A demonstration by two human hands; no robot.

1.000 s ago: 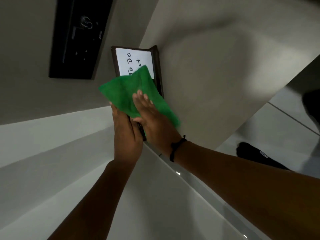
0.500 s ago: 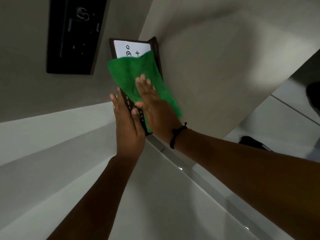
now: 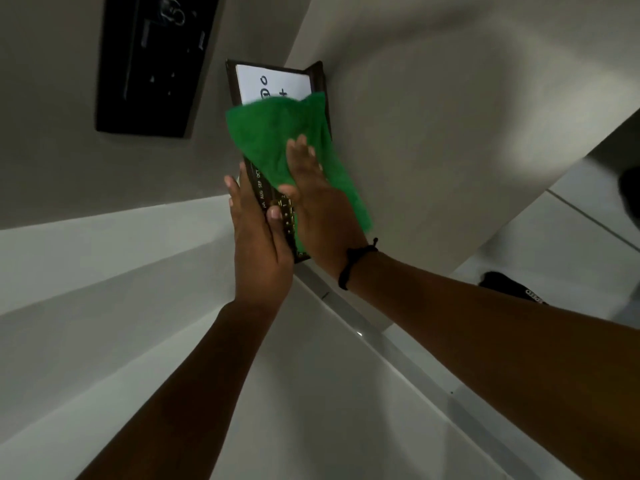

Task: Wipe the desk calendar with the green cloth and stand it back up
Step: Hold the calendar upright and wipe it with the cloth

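Observation:
The desk calendar (image 3: 277,85) is a dark-framed board with a white handwritten sheet at its far end and month names in gold print near my hands. My left hand (image 3: 258,242) grips its left edge, thumb on the printed face. A green cloth (image 3: 268,140) lies spread over the middle of the calendar. My right hand (image 3: 313,202) presses flat on the cloth, fingers together, a black cord around the wrist. The cloth hides most of the calendar's middle.
A black wall panel (image 3: 152,64) with sockets and a round knob sits up left. A beige wall (image 3: 450,116) runs to the right of the calendar. The white counter (image 3: 104,306) with a metal edge strip (image 3: 398,344) lies below. A dark shoe (image 3: 509,287) rests on the tiled floor at right.
My right hand has slid the green cloth up the calendar toward the white sheet, uncovering the printed month names near my left hand. The left hand keeps its hold.

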